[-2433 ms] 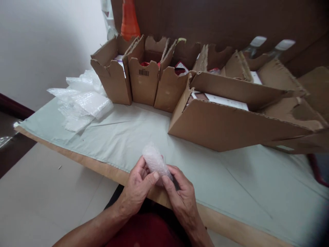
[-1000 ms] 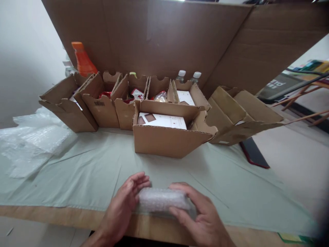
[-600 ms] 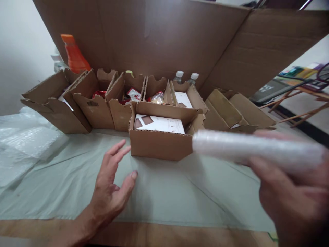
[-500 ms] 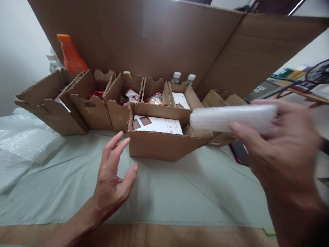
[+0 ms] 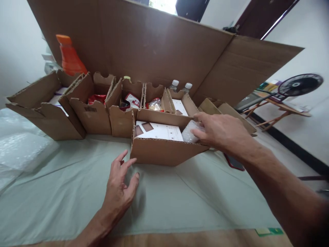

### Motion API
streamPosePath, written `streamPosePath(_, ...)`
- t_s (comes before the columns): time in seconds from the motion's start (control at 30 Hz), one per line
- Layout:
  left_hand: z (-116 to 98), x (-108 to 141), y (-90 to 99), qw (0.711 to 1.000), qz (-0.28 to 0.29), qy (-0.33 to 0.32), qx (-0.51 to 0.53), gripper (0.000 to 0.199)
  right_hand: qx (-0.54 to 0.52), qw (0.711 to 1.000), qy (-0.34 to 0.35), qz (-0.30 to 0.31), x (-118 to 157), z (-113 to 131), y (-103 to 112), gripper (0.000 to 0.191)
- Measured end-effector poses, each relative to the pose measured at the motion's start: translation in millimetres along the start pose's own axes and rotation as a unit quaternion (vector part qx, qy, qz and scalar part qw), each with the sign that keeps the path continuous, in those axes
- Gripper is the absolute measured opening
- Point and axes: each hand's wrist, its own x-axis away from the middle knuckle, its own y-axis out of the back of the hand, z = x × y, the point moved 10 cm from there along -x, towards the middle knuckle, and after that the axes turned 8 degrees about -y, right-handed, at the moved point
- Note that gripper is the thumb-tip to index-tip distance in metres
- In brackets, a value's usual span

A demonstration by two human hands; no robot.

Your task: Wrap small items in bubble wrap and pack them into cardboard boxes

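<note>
My right hand (image 5: pixel 214 130) grips a bubble-wrapped item (image 5: pixel 189 132) between thumb and fingers. That item sits partly inside the right end of the front cardboard box (image 5: pixel 164 151), beside a white carton (image 5: pixel 160 131) with brown squares printed on it. What the wrap encloses cannot be made out. My left hand (image 5: pixel 122 183) is open, fingers apart, just off the box's lower left corner and holding nothing. Whether its fingertips touch the box is unclear.
Behind stands a row of cardboard bins (image 5: pixel 89 116) holding packets and cartons. An orange bottle (image 5: pixel 70 56) and two white-capped bottles (image 5: pixel 175 85) rise behind them, against a tall cardboard panel (image 5: pixel 154 51). Bubble wrap (image 5: pixel 25 151) lies left; a phone-like object (image 5: pixel 234 162) lies right.
My right hand has moved left and inward, bringing the bubble-wrapped item from the air into the right end of the front box. My left hand has shifted slightly right and down, still open.
</note>
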Motion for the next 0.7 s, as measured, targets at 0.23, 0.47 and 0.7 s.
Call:
streamPosePath(0.23,1,-1,-3.8,1.0,-0.008,-0.002,0.011,0.032,0.05,0.995,0.066,-0.047,0,30,3,0.023)
streamPosePath(0.47,7,-3,-3.3,1.0,-0.011,0.023,0.018,0.027,-0.049,0.993,0.092,-0.05,-12,23,-6,0.027)
streamPosePath(0.7,23,7,34.6,0.998,-0.006,0.061,-0.033,0.036,-0.379,0.898,-0.012,-0.225,68,-83,-14,0.029)
